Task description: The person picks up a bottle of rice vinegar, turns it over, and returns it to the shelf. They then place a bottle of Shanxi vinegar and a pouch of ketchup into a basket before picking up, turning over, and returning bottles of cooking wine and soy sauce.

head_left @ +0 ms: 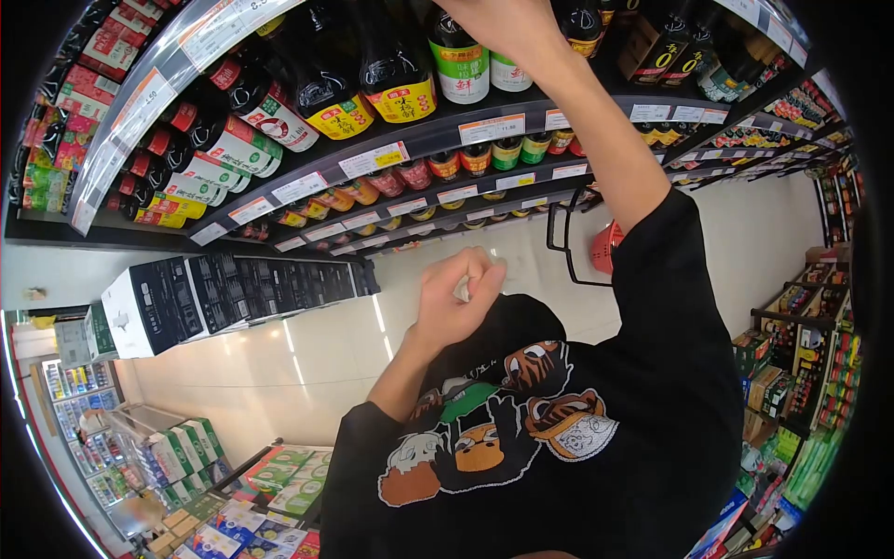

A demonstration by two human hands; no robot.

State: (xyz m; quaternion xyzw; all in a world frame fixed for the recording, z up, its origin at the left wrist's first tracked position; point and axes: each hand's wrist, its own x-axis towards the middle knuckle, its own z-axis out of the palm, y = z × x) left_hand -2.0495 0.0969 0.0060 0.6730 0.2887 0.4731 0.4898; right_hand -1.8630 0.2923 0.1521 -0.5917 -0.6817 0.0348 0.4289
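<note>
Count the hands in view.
2. The right hand is raised to the top shelf among the dark bottles, partly cut off by the frame edge. The left hand is a closed fist mid-frame. No others are visible.

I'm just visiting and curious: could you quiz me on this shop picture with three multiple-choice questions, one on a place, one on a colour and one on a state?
1. Where does the right hand reach?
A) up among the bottles on the shelf
B) down to the floor
C) into a red basket

2. What colour is the person's shirt?
A) white
B) black
C) yellow

3. How are the fingers of the left hand?
A) spread flat
B) curled shut
C) wrapped round a bottle

Answers:
1 A: the arm stretches up and the hand lies in front of the dark bottles.
2 B: it is black, with a cartoon print on it.
3 B: they are curled into a loose fist, held apart from the shelves.
</note>
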